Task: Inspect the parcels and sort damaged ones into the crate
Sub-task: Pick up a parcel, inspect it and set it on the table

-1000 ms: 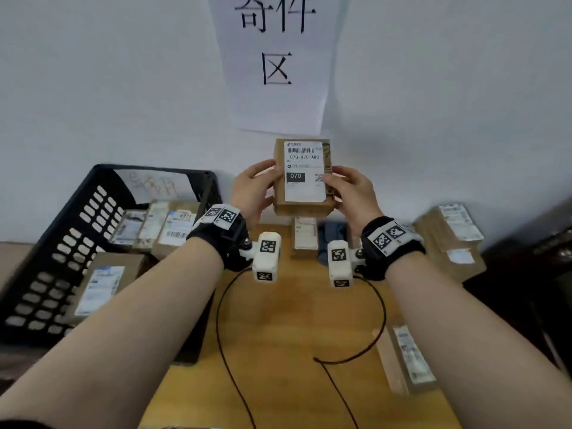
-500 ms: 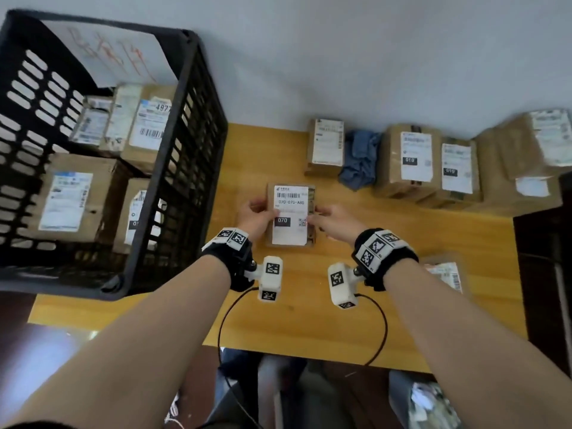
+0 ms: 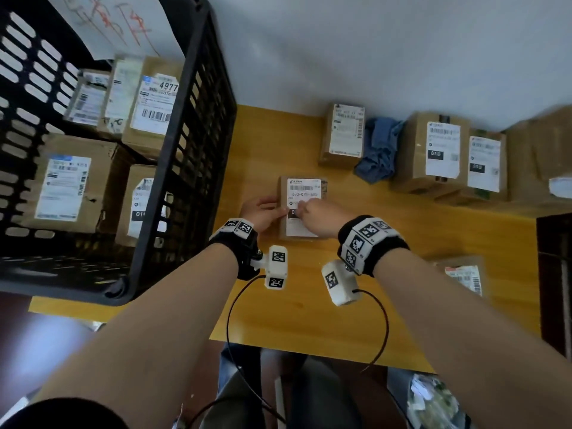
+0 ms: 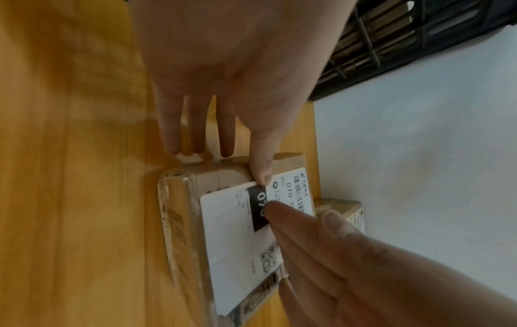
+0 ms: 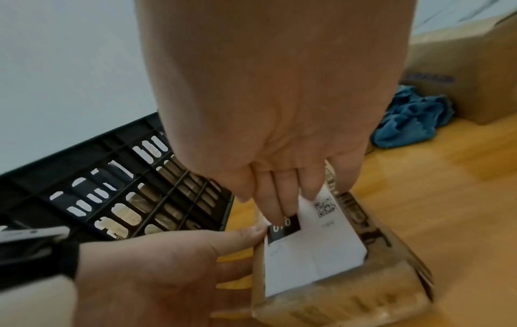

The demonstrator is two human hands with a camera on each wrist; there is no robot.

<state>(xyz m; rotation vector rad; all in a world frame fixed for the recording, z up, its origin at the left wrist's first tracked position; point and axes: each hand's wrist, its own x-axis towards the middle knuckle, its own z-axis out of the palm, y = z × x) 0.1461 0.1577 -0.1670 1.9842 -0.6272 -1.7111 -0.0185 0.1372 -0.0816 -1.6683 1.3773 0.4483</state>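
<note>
I see the parcel [image 3: 302, 209] lying flat on the wooden table [image 3: 402, 258], label up, just right of the black crate [image 3: 198, 125] and apart from it.

Hidden or unclear:
- My right hand [image 3: 314, 216] covers the middle of the label; the black box reads only "0" in the head view, "070" in the wrist views.
- Top print line reads "070-07" then smears. Barcode and QR code show, not legible.
- Left hand [image 3: 263, 212]: thumb tip on the label's left edge, other fingers straight along the parcel's side, touching it. Not wrapped round it.
- Right hand: fingers extended, tips down on the label. Flat contact, no grasp.
- The parcel's underside is out of sight; edges look scuffed in the left wrist view, too blurred to call damage.

Crate holds several cardboard boxes; one label reads "4977". A white sheet [image 3: 123, 23] with red scrawl on the crate's far wall is unreadable and cut by the frame.

Along the wall: a small box [image 3: 342, 134], a crumpled blue cloth [image 3: 379, 150] touching it, then two labelled boxes [image 3: 445, 153] side by side, black tags reading roughly "01", blurred. A larger box at far right is cut off. Another flat parcel [image 3: 462, 278] sits near my right forearm, label smeared.
</note>
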